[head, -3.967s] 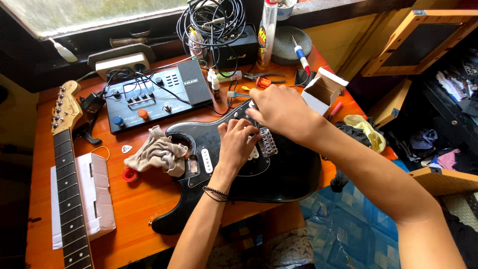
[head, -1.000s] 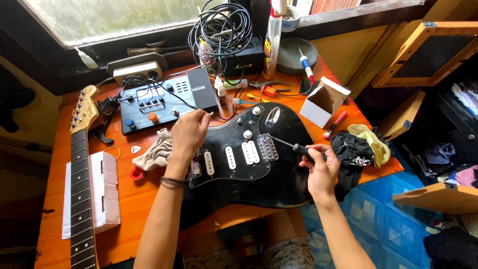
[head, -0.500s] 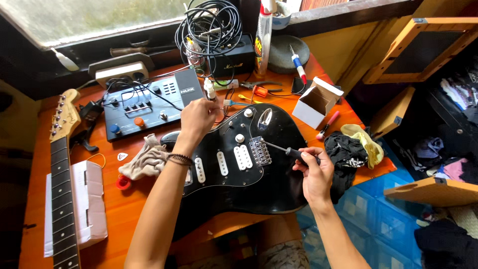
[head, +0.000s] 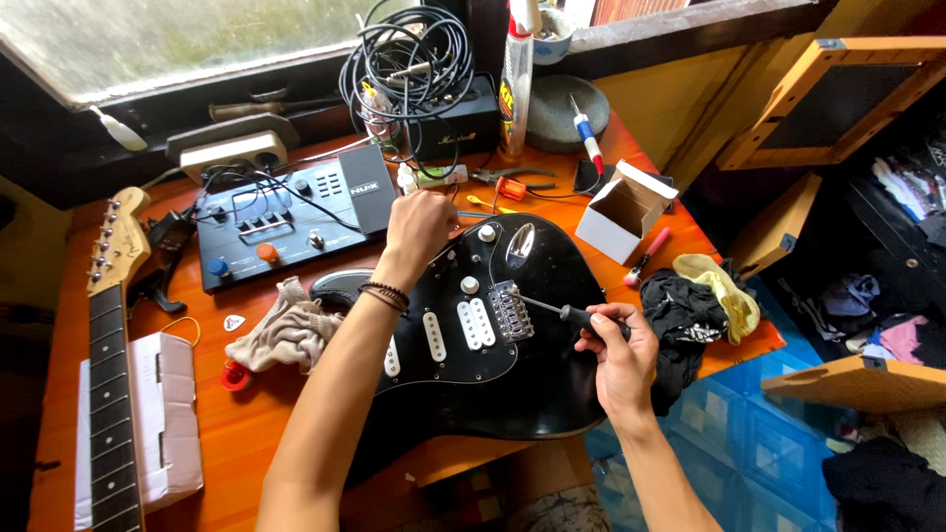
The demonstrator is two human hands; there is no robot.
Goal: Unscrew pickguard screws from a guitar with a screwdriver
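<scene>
We see the black guitar body (head: 512, 384) lying flat on the tabletop (head: 246, 424). The right hand (head: 619, 360) grips a screwdriver (head: 567, 313), tip at the bridge (head: 511, 309). The left hand (head: 419, 229) is clenched near small bottles (head: 426, 178); its fingertips are hidden.

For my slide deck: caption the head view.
Right hand holds a screwdriver at a black guitar body's bridge; left hand reaches beyond it.

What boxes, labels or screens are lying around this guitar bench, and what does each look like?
Small white box: open, right of the black guitar body.
Flat white box: left edge, under the guitar neck.
Spray can: back of bench, tall, yellow and red label.
Effects unit: dark blue, with a small dark screen.
</scene>
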